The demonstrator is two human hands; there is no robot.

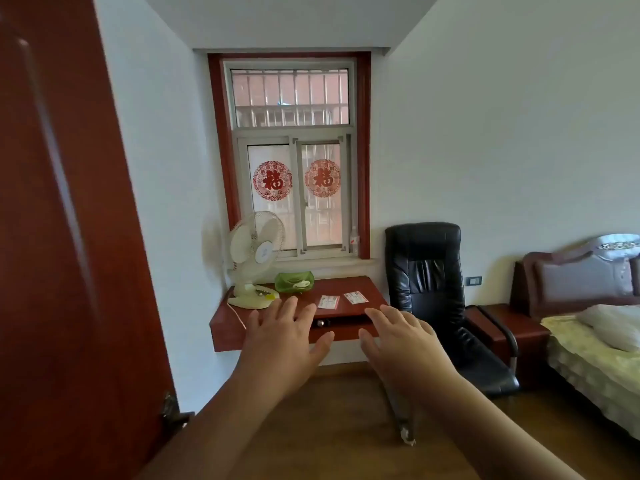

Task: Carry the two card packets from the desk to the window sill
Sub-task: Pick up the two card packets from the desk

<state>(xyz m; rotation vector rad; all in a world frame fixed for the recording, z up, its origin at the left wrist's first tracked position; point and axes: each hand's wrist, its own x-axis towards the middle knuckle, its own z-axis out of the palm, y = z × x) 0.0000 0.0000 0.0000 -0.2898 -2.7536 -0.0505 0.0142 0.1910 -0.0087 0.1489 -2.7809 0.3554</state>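
Two card packets lie flat on the red-brown tabletop under the window: the left packet and the right packet, just beside each other and apart. The window sill runs directly behind and above them.

Handling: each packet is judged thin, light and slightly flexible, probably in a smooth wrapper, though at this range the surface cannot be told for certain. A flat item offers no raised edge; pinch it at a short edge, or slide it to the tabletop's front edge and take it thumb-under.

Orientation: each packet is rectangular. The left packet's long axis runs roughly toward the window; the right packet's is turned, its far end angled rightward.

Hands: the left hand and right hand are spread, empty, short of the packets.
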